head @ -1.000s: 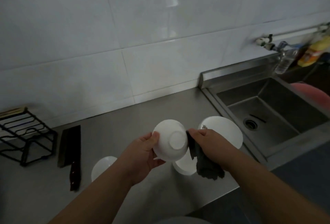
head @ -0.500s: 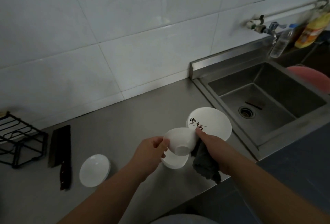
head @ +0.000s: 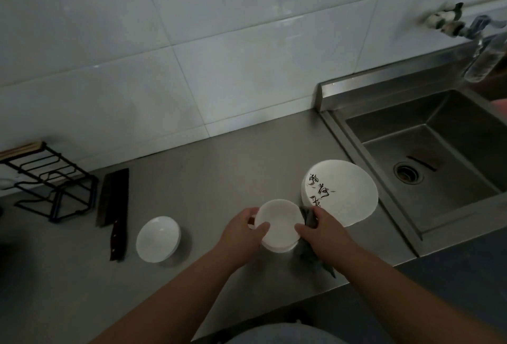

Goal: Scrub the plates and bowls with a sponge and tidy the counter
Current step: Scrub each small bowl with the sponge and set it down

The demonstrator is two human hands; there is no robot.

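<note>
**Both hands on one white bowl**

The left hand [head: 241,234] grips the white bowl [head: 279,220] – thumb hooked over the near rim, fingers curled round its far-left side. The right hand [head: 323,231] sets its thumb on the opposite rim, its fingers bunched round a dark cloth [head: 310,253]. Just beyond the right fingertips lies a lettered plate [head: 348,195]; well left of the left fingers sits another bowl [head: 157,239] on the counter [head: 219,173].

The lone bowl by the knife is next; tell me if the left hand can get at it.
Likely yes, once freed: bare counter leads to the lone bowl, but the left hand grips a second bowl.
</note>
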